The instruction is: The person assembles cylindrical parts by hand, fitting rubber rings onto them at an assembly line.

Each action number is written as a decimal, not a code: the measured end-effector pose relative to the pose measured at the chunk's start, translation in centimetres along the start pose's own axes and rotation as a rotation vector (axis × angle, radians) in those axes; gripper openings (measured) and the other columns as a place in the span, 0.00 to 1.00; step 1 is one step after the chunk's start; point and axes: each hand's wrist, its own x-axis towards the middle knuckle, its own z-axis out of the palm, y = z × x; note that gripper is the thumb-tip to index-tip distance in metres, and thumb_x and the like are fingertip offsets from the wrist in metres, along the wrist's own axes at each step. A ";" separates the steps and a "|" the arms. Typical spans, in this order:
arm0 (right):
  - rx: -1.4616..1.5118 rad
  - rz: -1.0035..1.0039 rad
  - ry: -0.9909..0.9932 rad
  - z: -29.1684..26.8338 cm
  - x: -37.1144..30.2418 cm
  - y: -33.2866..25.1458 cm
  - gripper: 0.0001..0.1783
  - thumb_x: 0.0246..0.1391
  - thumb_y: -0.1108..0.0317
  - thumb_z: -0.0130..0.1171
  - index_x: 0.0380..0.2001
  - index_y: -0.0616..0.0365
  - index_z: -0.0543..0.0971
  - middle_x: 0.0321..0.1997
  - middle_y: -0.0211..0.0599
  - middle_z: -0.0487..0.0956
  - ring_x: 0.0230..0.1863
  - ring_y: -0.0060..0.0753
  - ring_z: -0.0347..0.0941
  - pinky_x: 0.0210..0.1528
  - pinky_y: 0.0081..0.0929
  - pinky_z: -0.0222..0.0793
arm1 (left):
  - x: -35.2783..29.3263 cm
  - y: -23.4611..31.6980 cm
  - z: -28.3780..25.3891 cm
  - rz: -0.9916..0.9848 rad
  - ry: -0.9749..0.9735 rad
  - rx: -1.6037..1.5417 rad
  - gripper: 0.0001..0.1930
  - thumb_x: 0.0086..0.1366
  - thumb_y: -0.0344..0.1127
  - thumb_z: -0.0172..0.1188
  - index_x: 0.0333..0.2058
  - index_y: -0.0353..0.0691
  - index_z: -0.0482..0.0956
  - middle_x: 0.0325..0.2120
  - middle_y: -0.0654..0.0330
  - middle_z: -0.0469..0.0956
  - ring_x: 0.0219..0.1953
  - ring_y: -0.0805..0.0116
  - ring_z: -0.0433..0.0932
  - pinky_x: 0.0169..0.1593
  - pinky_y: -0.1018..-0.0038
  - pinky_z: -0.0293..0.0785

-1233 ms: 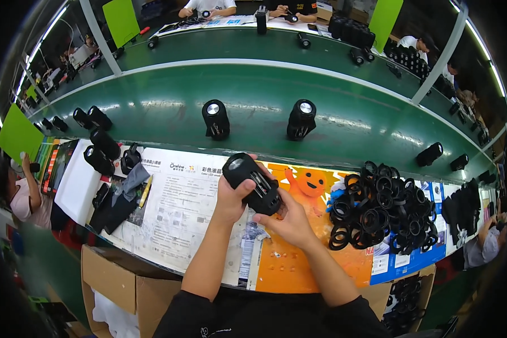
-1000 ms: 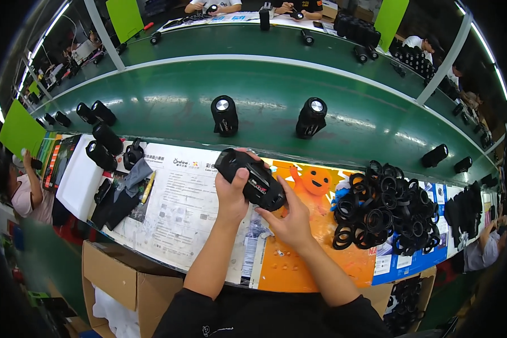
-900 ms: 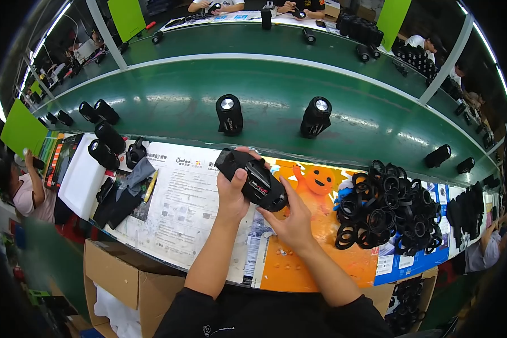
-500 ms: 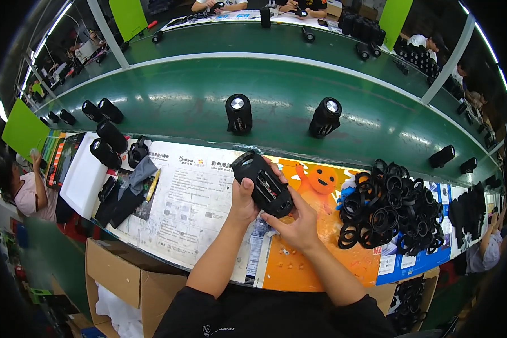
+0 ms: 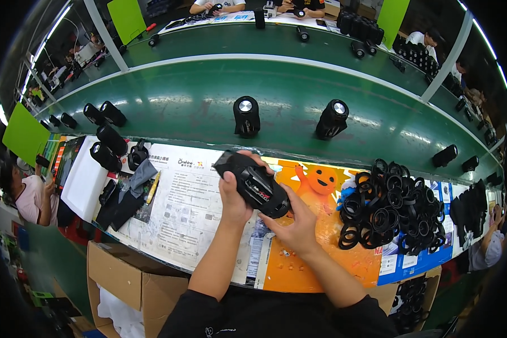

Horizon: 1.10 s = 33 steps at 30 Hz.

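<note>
- Head view: my left hand [image 5: 236, 200] wraps the black cylinder [image 5: 252, 181], tilted over the printed sheets [image 5: 186, 197]; my right hand [image 5: 294, 226] grips its lower end.
- Best, I judge: support both ends, press lightly, and stay clear of the black rings [image 5: 386, 209].

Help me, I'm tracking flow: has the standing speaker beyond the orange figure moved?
Yes: the standing speaker has shifted right against the printed orange figure.
</note>
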 end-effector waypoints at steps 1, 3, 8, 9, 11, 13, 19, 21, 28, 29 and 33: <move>-0.143 -0.065 0.030 0.1 0.0 -0.3 0.48 0.52 0.64 0.88 0.72 0.67 0.75 0.56 0.49 0.87 0.56 0.32 0.88 0.60 0.33 0.84 | 0.1 0.1 -0.2 -0.002 0.000 0.002 0.44 0.71 0.75 0.67 0.65 0.40 0.72 0.49 0.53 0.81 0.53 0.56 0.86 0.59 0.58 0.87; -0.075 -0.031 -0.010 0.2 -0.1 -0.1 0.48 0.54 0.69 0.87 0.73 0.71 0.73 0.60 0.48 0.85 0.59 0.33 0.86 0.63 0.33 0.83 | 0.2 0.4 -0.6 -0.029 -0.061 0.001 0.46 0.69 0.77 0.67 0.65 0.41 0.71 0.49 0.53 0.81 0.53 0.55 0.86 0.60 0.57 0.87; 0.224 0.096 -0.086 0.1 -0.5 1.0 0.47 0.54 0.66 0.87 0.72 0.69 0.75 0.56 0.46 0.86 0.58 0.31 0.86 0.62 0.33 0.83 | 0.0 0.0 -1.6 -0.127 -0.221 -0.107 0.53 0.61 0.84 0.67 0.66 0.42 0.71 0.48 0.55 0.79 0.53 0.54 0.84 0.60 0.53 0.85; 0.312 0.140 -0.127 -0.1 -0.4 0.9 0.46 0.55 0.67 0.87 0.72 0.71 0.74 0.58 0.45 0.86 0.59 0.31 0.85 0.64 0.33 0.82 | -0.1 0.0 -1.4 -0.129 -0.221 -0.107 0.53 0.61 0.84 0.67 0.66 0.42 0.71 0.48 0.55 0.79 0.53 0.54 0.84 0.60 0.53 0.85; 0.401 0.185 -0.165 -0.5 -0.3 0.9 0.46 0.56 0.68 0.86 0.72 0.72 0.73 0.59 0.44 0.85 0.60 0.30 0.84 0.65 0.33 0.81 | -0.3 -0.4 -0.8 -0.148 -0.222 -0.070 0.53 0.58 0.79 0.76 0.64 0.41 0.71 0.49 0.53 0.81 0.52 0.56 0.86 0.58 0.58 0.88; 0.445 0.214 -0.201 -0.6 -0.3 0.9 0.45 0.57 0.70 0.85 0.72 0.74 0.72 0.61 0.43 0.84 0.61 0.30 0.83 0.68 0.33 0.80 | -0.4 -0.5 -0.4 -0.147 -0.215 -0.068 0.51 0.58 0.74 0.80 0.64 0.40 0.72 0.49 0.52 0.81 0.52 0.56 0.86 0.57 0.58 0.88; 0.383 0.168 -0.158 -0.6 -0.2 0.6 0.44 0.58 0.71 0.83 0.72 0.75 0.72 0.62 0.44 0.83 0.63 0.32 0.82 0.68 0.34 0.81 | -0.9 -1.0 0.7 -0.115 -0.106 -0.050 0.45 0.63 0.65 0.81 0.63 0.36 0.72 0.49 0.50 0.81 0.52 0.55 0.87 0.57 0.58 0.88; 0.372 0.161 -0.157 -0.5 -0.2 0.7 0.45 0.59 0.71 0.83 0.73 0.75 0.71 0.62 0.45 0.83 0.63 0.32 0.82 0.69 0.35 0.81 | -0.9 -1.1 0.5 -0.118 -0.134 -0.069 0.45 0.64 0.64 0.81 0.63 0.35 0.72 0.50 0.50 0.81 0.51 0.55 0.87 0.58 0.58 0.88; 0.427 0.242 -0.142 -0.6 -0.2 0.1 0.39 0.56 0.76 0.84 0.68 0.71 0.75 0.63 0.41 0.82 0.64 0.30 0.80 0.70 0.32 0.77 | -0.9 -1.5 0.0 -0.141 -0.173 -0.072 0.44 0.64 0.64 0.80 0.63 0.36 0.72 0.49 0.50 0.81 0.51 0.55 0.87 0.58 0.59 0.88; 0.426 0.242 -0.139 -0.8 -0.2 0.1 0.39 0.56 0.76 0.84 0.68 0.71 0.75 0.63 0.41 0.82 0.64 0.30 0.80 0.70 0.32 0.77 | -0.9 -1.6 -0.1 -0.148 -0.180 -0.084 0.44 0.64 0.64 0.80 0.63 0.36 0.72 0.49 0.50 0.81 0.51 0.55 0.87 0.58 0.59 0.88; 0.457 0.304 -0.157 -1.4 -0.2 -0.1 0.40 0.56 0.74 0.84 0.69 0.70 0.75 0.64 0.41 0.82 0.65 0.30 0.81 0.70 0.33 0.78 | -1.0 -2.2 0.0 -0.178 -0.172 -0.101 0.43 0.64 0.64 0.79 0.63 0.37 0.72 0.49 0.50 0.81 0.51 0.55 0.87 0.57 0.59 0.88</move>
